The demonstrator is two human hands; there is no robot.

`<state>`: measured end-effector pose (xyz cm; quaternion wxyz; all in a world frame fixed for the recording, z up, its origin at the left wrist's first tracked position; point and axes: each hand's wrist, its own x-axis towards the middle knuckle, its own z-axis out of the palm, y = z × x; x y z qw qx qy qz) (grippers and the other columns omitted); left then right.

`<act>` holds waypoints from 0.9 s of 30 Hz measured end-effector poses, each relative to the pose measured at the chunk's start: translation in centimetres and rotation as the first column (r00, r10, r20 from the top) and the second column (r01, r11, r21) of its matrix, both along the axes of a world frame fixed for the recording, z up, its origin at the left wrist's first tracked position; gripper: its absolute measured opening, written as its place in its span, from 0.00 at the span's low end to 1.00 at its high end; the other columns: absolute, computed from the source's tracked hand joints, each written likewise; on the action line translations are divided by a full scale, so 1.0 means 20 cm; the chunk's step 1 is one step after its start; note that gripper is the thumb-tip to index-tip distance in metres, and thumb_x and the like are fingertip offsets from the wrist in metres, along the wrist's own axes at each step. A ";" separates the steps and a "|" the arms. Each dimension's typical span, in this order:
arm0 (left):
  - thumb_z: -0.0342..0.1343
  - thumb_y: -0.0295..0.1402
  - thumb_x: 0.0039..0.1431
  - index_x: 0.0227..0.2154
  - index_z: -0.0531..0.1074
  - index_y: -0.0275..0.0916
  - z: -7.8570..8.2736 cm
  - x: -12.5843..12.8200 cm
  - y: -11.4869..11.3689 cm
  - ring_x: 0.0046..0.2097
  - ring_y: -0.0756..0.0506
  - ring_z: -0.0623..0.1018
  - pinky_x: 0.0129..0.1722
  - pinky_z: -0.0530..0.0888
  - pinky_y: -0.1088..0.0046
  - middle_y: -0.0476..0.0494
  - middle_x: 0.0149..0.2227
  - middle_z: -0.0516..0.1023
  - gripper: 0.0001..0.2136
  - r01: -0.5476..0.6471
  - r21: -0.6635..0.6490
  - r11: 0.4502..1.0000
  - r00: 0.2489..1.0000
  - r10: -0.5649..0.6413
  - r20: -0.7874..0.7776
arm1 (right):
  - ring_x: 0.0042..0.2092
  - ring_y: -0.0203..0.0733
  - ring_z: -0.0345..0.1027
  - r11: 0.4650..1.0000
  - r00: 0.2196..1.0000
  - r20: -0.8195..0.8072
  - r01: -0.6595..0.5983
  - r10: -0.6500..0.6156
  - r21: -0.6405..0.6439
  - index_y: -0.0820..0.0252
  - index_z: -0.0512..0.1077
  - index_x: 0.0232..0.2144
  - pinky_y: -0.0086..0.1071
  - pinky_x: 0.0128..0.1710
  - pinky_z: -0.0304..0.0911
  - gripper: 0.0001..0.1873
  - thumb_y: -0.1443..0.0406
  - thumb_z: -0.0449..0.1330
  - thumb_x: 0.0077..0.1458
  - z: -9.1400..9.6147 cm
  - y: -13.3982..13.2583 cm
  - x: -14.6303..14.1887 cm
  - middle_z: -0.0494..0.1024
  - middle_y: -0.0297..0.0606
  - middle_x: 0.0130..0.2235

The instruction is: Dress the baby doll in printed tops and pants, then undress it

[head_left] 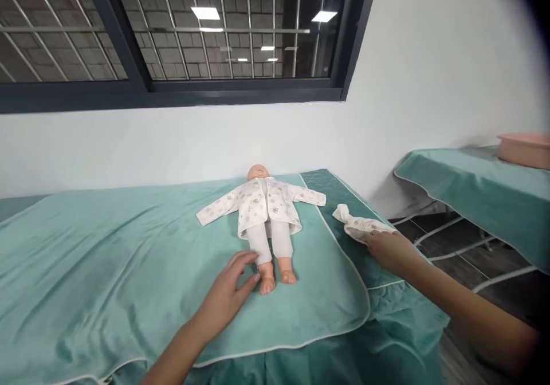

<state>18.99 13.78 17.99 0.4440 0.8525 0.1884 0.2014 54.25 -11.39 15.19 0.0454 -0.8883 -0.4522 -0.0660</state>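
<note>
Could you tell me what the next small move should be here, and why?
Probably close the right hand on the white cloth and bring it to the doll. That hand lies on the cloth's near end, its grip unclear, while the open left hand is beside the doll's bare feet.

Just one head-worn cam, looking forward and down

It's hovering close over the green bed (107, 247), facing the white wall (429, 87); the doll (266, 213) is sitting at 12 o'clock, the window (193, 30) at 11, a second table (472, 196) at 3.
</note>
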 end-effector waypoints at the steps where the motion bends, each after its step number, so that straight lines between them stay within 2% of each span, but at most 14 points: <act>1: 0.53 0.40 0.61 0.52 0.71 0.49 0.03 0.00 -0.02 0.56 0.41 0.71 0.55 0.70 0.62 0.43 0.56 0.71 0.16 0.015 0.010 1.000 1.000 -0.015 -0.002 | 0.38 0.49 0.72 0.999 0.996 -0.088 -0.036 0.034 -0.029 0.57 0.76 0.36 0.38 0.38 0.60 0.12 0.68 0.54 0.53 0.04 0.01 0.00 0.78 0.47 0.36; 3: 0.52 0.41 0.62 0.53 0.71 0.50 0.11 0.00 -0.04 0.56 0.41 0.71 0.57 0.69 0.62 0.44 0.56 0.71 0.16 0.025 0.026 0.999 1.000 -0.025 -0.012 | 0.34 0.46 0.70 0.991 0.959 -0.268 -0.117 0.095 -0.066 0.57 0.74 0.33 0.35 0.33 0.59 0.07 0.66 0.56 0.51 0.18 0.05 -0.06 0.77 0.43 0.33; 4: 0.52 0.41 0.62 0.53 0.70 0.50 0.15 0.00 -0.06 0.56 0.41 0.71 0.57 0.68 0.62 0.45 0.56 0.71 0.16 0.030 0.032 0.999 0.999 -0.030 -0.010 | 0.32 0.43 0.69 0.987 0.937 -0.324 -0.154 0.132 -0.044 0.57 0.72 0.32 0.33 0.31 0.58 0.06 0.65 0.58 0.50 0.26 0.07 -0.11 0.76 0.39 0.32; 5: 0.52 0.41 0.62 0.53 0.70 0.50 0.21 0.01 -0.08 0.56 0.41 0.70 0.57 0.68 0.62 0.45 0.56 0.70 0.16 0.038 0.032 0.999 0.999 -0.038 0.002 | 0.33 0.42 0.68 0.978 0.896 -0.397 -0.207 0.199 0.023 0.56 0.71 0.35 0.32 0.31 0.58 0.07 0.64 0.59 0.49 0.36 0.10 -0.18 0.76 0.36 0.33; 7: 0.53 0.41 0.62 0.53 0.70 0.51 0.32 0.04 -0.14 0.57 0.40 0.70 0.56 0.68 0.62 0.45 0.57 0.70 0.17 0.064 0.012 0.998 0.996 -0.065 0.061 | 0.31 0.39 0.64 0.945 0.786 -0.525 -0.278 0.327 0.172 0.55 0.69 0.32 0.29 0.28 0.56 0.04 0.63 0.59 0.52 0.56 0.15 -0.36 0.72 0.32 0.30; 10: 0.58 0.40 0.58 0.54 0.69 0.50 0.49 0.08 -0.25 0.57 0.39 0.69 0.54 0.69 0.64 0.44 0.58 0.68 0.20 0.127 -0.039 0.991 0.976 -0.117 0.186 | 0.30 0.35 0.61 0.833 0.539 -0.645 -0.447 0.542 0.326 0.55 0.71 0.33 0.27 0.28 0.55 0.05 0.61 0.60 0.55 0.83 0.20 -0.63 0.70 0.31 0.31; 12: 0.60 0.40 0.56 0.47 0.72 0.47 0.58 0.09 -0.30 0.52 0.40 0.71 0.49 0.71 0.66 0.44 0.54 0.71 0.16 0.208 -0.071 0.976 0.962 -0.191 0.198 | 0.32 0.35 0.62 0.747 0.476 -0.586 -0.525 0.655 0.408 0.55 0.73 0.33 0.27 0.30 0.56 0.03 0.64 0.61 0.54 0.98 0.23 -0.76 0.71 0.31 0.32; 14: 0.61 0.40 0.55 0.37 0.72 0.41 0.64 0.09 -0.32 0.43 0.45 0.73 0.41 0.70 0.71 0.45 0.43 0.74 0.10 0.269 -0.156 0.950 0.949 -0.234 0.213 | 0.34 0.36 0.64 0.671 0.449 -0.507 -0.579 0.736 0.463 0.55 0.75 0.34 0.27 0.32 0.57 0.04 0.65 0.61 0.54 1.09 0.27 -0.83 0.72 0.33 0.33; 16: 0.64 0.39 0.52 0.30 0.68 0.39 0.70 0.08 -0.31 0.35 0.49 0.71 0.33 0.67 0.76 0.50 0.32 0.72 0.12 0.285 -0.297 0.912 0.936 -0.197 0.293 | 0.35 0.36 0.65 0.643 0.448 -0.465 -0.593 0.764 0.485 0.56 0.76 0.36 0.27 0.33 0.58 0.06 0.63 0.62 0.54 1.16 0.31 -0.84 0.73 0.33 0.34; 19: 0.65 0.38 0.50 0.26 0.62 0.39 0.79 0.06 -0.25 0.27 0.54 0.66 0.27 0.63 0.80 0.55 0.25 0.66 0.16 0.274 -0.466 0.841 0.900 -0.054 0.433 | 0.32 0.35 0.63 0.697 0.470 -0.526 -0.580 0.709 0.422 0.57 0.76 0.35 0.27 0.29 0.55 0.13 0.55 0.65 0.52 1.22 0.38 -0.80 0.72 0.32 0.31; 21: 0.65 0.38 0.51 0.26 0.61 0.39 0.87 0.06 -0.21 0.24 0.55 0.64 0.25 0.62 0.81 0.56 0.23 0.64 0.16 0.261 -0.502 0.825 0.878 0.014 0.479 | 0.28 0.32 0.59 0.725 0.459 -0.583 -0.570 0.671 0.386 0.59 0.73 0.30 0.26 0.26 0.52 0.16 0.52 0.64 0.52 1.23 0.42 -0.78 0.68 0.30 0.28; 22: 0.64 0.38 0.52 0.26 0.62 0.39 0.90 0.05 -0.19 0.23 0.55 0.64 0.25 0.62 0.81 0.56 0.22 0.64 0.15 0.257 -0.509 0.821 0.874 0.026 0.485 | 0.28 0.32 0.57 0.723 0.437 -0.596 -0.555 0.674 0.411 0.60 0.71 0.28 0.26 0.25 0.51 0.17 0.51 0.64 0.52 1.23 0.43 -0.78 0.66 0.29 0.27; 25: 0.62 0.40 0.55 0.28 0.66 0.39 0.95 0.04 -0.16 0.24 0.54 0.68 0.25 0.65 0.81 0.55 0.24 0.68 0.12 0.293 -0.518 0.804 0.897 -0.043 0.441 | 0.28 0.31 0.58 0.670 0.341 -0.576 -0.404 0.743 0.623 0.60 0.66 0.27 0.25 0.26 0.53 0.19 0.51 0.62 0.54 1.20 0.46 -0.81 0.65 0.29 0.27; 27: 0.62 0.40 0.55 0.32 0.71 0.40 0.94 0.03 -0.14 0.28 0.51 0.73 0.28 0.69 0.78 0.51 0.28 0.74 0.10 0.347 -0.508 0.788 0.928 -0.213 0.304 | 0.30 0.33 0.60 0.634 0.314 -0.554 -0.288 0.771 0.718 0.59 0.65 0.29 0.25 0.27 0.56 0.18 0.51 0.62 0.54 1.16 0.47 -0.84 0.67 0.30 0.28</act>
